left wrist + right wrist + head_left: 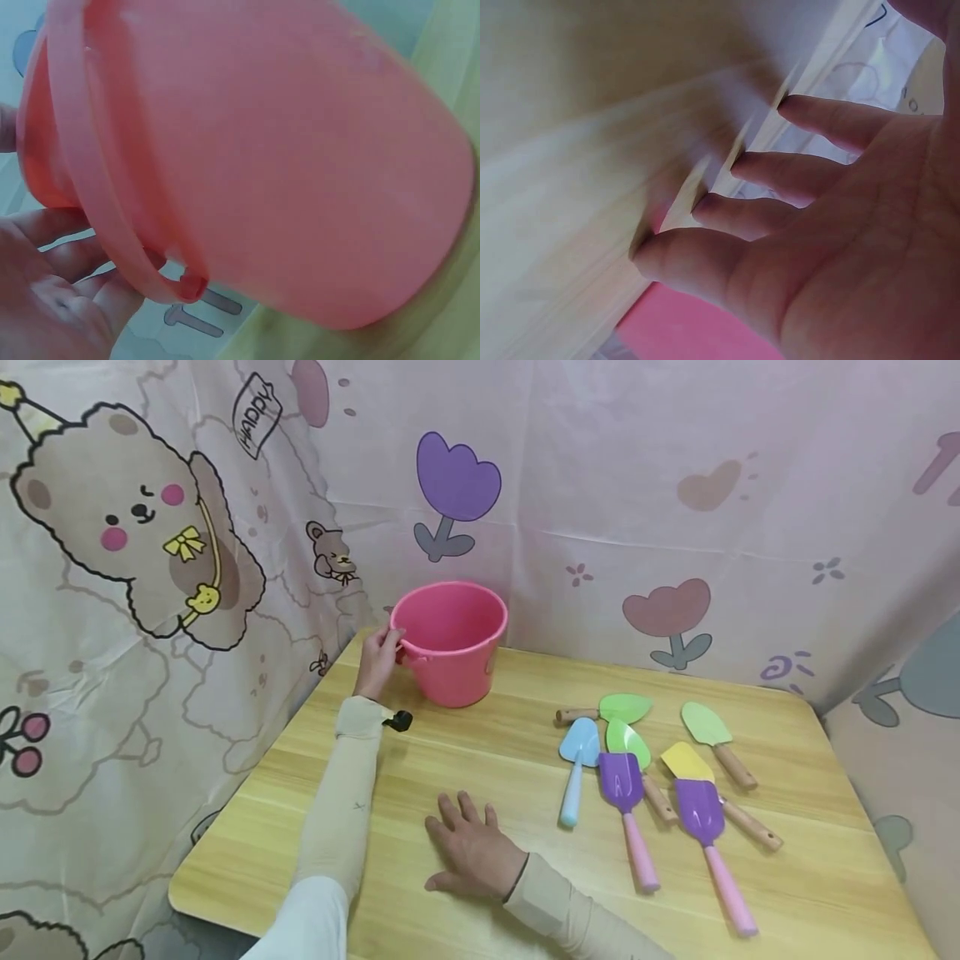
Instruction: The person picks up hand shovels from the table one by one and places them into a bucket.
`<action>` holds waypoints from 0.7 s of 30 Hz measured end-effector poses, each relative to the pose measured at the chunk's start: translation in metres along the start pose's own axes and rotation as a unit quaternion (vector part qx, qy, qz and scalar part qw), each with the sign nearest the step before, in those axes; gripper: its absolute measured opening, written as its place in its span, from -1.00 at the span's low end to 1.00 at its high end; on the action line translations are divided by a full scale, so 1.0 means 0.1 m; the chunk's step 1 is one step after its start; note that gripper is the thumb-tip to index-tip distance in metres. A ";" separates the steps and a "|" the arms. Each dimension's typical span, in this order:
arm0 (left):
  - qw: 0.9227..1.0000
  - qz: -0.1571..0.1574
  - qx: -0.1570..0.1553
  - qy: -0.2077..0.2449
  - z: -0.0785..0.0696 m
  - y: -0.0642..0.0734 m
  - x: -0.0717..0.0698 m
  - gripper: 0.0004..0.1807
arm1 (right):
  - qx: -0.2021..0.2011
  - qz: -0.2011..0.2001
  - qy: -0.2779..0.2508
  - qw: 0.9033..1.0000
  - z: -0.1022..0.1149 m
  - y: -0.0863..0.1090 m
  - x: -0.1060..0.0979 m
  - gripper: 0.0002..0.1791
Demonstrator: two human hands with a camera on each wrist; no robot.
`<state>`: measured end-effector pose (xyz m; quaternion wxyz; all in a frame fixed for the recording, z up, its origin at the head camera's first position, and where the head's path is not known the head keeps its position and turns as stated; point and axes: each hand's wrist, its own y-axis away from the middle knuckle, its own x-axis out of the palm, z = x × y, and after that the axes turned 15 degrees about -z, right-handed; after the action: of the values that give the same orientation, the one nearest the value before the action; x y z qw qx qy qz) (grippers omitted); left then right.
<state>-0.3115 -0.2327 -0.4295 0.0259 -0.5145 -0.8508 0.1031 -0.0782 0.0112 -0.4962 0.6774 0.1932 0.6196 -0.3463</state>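
The bare right hand (476,856), fingers spread, rests on the yellow wood-grain counter (480,756); the left hand (378,662) grips the pink, tapered plastic bucket (454,678) upright near the far-left corner, probably light, stiff, slippery, best held by its rim (457,652).

On the head view I can't see the floor of the pink bucket (457,678) behind its front wall, and one purple shovel (699,810) covers part of the yellow trowel (684,762). My left wrist view crops the bucket at the upper edge and the left hand (60,296) at the side. On my right wrist view, the right hand (847,247) runs out of frame and the tabletop (570,142) blurs
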 end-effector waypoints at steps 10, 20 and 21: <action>0.998 0.026 0.017 0.049 -0.01 0.33 0.05 -0.54 | 0.011 0.007 0.004 1.000 0.03 -0.03 0.00 0.00; 0.996 0.070 0.026 0.049 -0.02 0.62 0.13 -0.50 | 0.017 0.011 0.000 1.000 0.10 -0.04 0.01 0.00; 0.995 0.076 0.024 0.051 -0.02 0.65 0.13 -0.49 | 0.016 0.010 -0.001 1.000 0.11 -0.05 0.01 0.00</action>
<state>-0.2604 -0.1921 -0.4415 0.0735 -0.5818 -0.8039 0.0991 -0.0735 0.0000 -0.4947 0.6782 0.2102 0.6115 -0.3492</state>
